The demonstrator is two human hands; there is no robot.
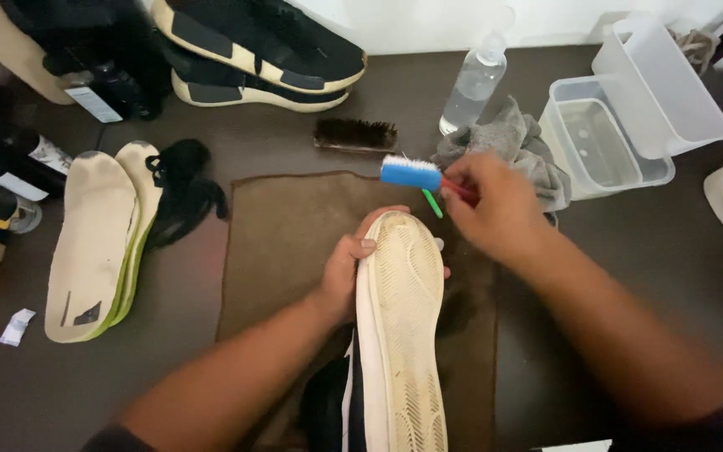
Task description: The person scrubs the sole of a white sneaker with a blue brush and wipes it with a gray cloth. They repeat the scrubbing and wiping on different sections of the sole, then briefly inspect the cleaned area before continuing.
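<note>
Left hand (pixel 340 272): grip closed around the toe end of a shoe (pixel 399 335), thumb on the near edge, fingertips wrapped over the far side. The shoe is held sole-up, its pale, grimy tread facing the camera, heel toward the person.

Right hand (pixel 495 209): grip closed on the handle of a small brush (pixel 410 174), blue head with white bristles, red and green at the handle. The brush hangs just beyond the shoe's toe, not touching it; the hand is blurred.

Under both grips: brown towel (pixel 286 243), spread flat on the dark surface (pixel 629 251).

Beyond the right grip: grey rag (pixel 512 138), crumpled, just behind the hand; clear spray bottle (pixel 474 79), upright, touching the rag's far edge; dark-bristled wooden brush (pixel 355 134), lying flat past the towel's far edge.

Right of the right grip: clear plastic tub (pixel 604 146), with a second white tub (pixel 658 79) tilted against its far rim.

Left of the left grip, well apart: two insoles (pixel 98 243), pale, overlapping, one with a green edge; black laces (pixel 182 192) bunched beside them.

Far beyond the left grip: pair of black shoes (pixel 261 54) with cream soles, stacked.

Far left edge: dark cans and bottles (pixel 10 197), detail unclear.
</note>
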